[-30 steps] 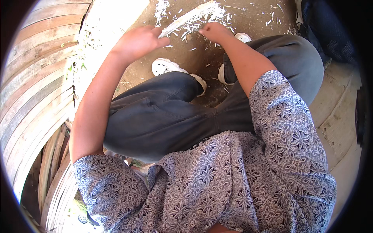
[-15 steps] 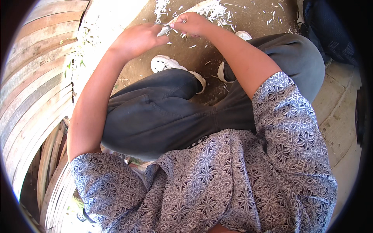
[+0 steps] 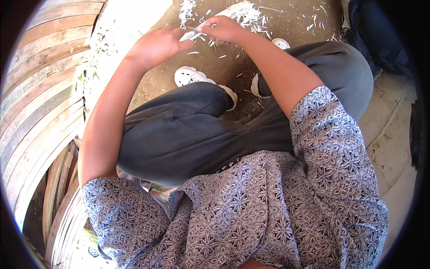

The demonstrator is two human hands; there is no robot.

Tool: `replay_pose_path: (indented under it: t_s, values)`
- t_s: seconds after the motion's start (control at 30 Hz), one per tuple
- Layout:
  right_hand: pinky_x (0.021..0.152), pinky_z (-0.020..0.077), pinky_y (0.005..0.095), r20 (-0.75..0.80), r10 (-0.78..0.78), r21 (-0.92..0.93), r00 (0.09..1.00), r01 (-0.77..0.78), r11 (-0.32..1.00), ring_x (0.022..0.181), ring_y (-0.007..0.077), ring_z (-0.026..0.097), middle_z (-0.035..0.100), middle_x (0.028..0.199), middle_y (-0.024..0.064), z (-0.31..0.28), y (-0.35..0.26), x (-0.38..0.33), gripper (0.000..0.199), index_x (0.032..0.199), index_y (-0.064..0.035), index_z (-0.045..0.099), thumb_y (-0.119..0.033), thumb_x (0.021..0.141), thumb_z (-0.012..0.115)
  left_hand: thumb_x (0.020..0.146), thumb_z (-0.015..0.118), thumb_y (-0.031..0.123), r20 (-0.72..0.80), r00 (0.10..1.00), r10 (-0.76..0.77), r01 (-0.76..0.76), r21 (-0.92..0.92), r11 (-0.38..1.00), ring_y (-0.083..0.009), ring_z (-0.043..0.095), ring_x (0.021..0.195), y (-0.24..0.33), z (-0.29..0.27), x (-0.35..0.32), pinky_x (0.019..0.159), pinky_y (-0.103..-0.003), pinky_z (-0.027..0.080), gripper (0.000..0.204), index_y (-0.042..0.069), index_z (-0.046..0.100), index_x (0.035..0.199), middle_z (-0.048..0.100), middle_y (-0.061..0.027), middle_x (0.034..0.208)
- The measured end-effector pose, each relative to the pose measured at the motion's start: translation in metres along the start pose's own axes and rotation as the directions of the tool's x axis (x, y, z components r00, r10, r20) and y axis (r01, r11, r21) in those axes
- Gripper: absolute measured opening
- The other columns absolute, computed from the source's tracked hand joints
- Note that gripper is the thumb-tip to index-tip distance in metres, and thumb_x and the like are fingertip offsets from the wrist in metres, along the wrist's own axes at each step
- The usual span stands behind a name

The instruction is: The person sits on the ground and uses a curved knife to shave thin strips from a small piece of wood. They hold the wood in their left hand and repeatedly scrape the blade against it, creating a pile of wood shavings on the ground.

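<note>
A thin pale strip (image 3: pixel 190 35), apparently a sliver of wood or cane, lies between the two hands, above the ground in front of the knees. The left hand (image 3: pixel 156 45) is closed around one end of the strip. The right hand (image 3: pixel 224 29) is closed at the other end, fingers curled; whether it also holds a blade cannot be determined, as the fingers hide it. Below the hands, pale shavings (image 3: pixel 244 12) are scattered thickly over the dirt ground (image 3: pixel 286 20), which indicates that a good deal of paring is already done; the strip in hand appears to be in mid-working, and how much remains cannot be judged. No container is in view, so the shavings lie loose. The person sits with grey trousers (image 3: pixel 188 134) crossed at the legs and white clogs (image 3: pixel 188 75) on the feet, wearing a patterned shirt (image 3: pixel 268 206). Curved wooden slats (image 3: pixel 36 103) stand to the left, and a dark bag (image 3: pixel 376 36) rests at the upper right.
</note>
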State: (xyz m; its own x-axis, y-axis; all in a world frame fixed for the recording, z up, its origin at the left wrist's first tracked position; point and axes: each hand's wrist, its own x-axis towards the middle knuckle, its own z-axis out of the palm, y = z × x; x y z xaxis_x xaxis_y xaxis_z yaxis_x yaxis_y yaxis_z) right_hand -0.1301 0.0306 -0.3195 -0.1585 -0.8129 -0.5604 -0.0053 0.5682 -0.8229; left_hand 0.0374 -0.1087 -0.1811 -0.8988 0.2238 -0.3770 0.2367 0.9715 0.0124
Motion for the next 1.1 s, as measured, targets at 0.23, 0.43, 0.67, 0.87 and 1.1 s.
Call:
replay_pose_path:
  t_s: [0.23,0.43,0.67,0.87,1.1]
  values:
    - [0.061,0.0513,0.0366,-0.132,0.087,-0.304,0.987,-0.124,0.945,0.062,0.0196,0.064,0.069,0.076,0.0053,-0.019,0.062,0.014,0.043,0.094,-0.0070,0.068,-0.050,0.090,0.069,0.080,0.060,0.005,-0.015,0.999,0.031,-0.031,-0.008,0.999,-0.0268,0.063,0.094,-0.001,-0.005,0.003,0.078,-0.039,0.055,0.032,0.015,0.063,0.110,0.058,-0.0087,0.095]
    - [0.089,0.0520,0.0435,-0.499,0.265,-0.414,0.825,-0.496,0.763,0.104,0.0279,0.069,0.073,0.107,0.0094,-0.028,0.062,-0.012,0.037,0.112,-0.0117,0.071,-0.043,0.094,0.062,0.083,0.058,0.004,0.016,0.998,-0.060,0.061,-0.046,0.997,-0.0279,0.063,0.096,-0.002,-0.009,-0.001,0.078,-0.039,0.055,0.029,0.015,0.062,0.109,0.058,-0.0092,0.095]
    - [0.089,0.0520,0.0423,-0.334,-0.020,-0.262,0.942,-0.073,0.962,0.102,0.0296,0.068,0.072,0.104,0.0122,-0.016,0.056,0.007,0.044,0.111,-0.0123,0.071,-0.050,0.089,0.065,0.085,0.056,0.004,0.033,0.997,-0.064,0.066,-0.062,0.996,-0.0285,0.064,0.093,-0.005,-0.007,0.005,0.075,-0.040,0.054,0.027,0.016,0.061,0.109,0.058,-0.0088,0.095]
    - [0.057,0.0449,0.0324,-0.186,-0.002,-0.098,0.983,-0.017,0.995,0.062,0.0151,0.056,0.064,0.075,0.0034,0.008,0.035,0.013,0.035,0.097,-0.0118,0.071,-0.046,0.091,0.068,0.086,0.057,0.007,0.056,0.988,-0.143,0.150,-0.133,0.980,-0.0294,0.064,0.089,-0.005,-0.014,0.003,0.074,-0.041,0.053,0.024,0.016,0.060,0.108,0.058,-0.0095,0.092]
    - [0.091,0.0527,0.0430,-0.394,0.259,-0.444,0.882,-0.429,0.786,0.106,0.0301,0.068,0.072,0.112,0.0116,-0.031,0.095,-0.002,0.037,0.114,-0.0132,0.072,-0.042,0.094,0.060,0.091,0.059,0.013,0.004,0.983,-0.186,0.184,-0.159,0.970,-0.0323,0.064,0.087,-0.011,-0.004,-0.003,0.072,-0.044,0.052,0.013,0.014,0.058,0.104,0.058,-0.0103,0.088]
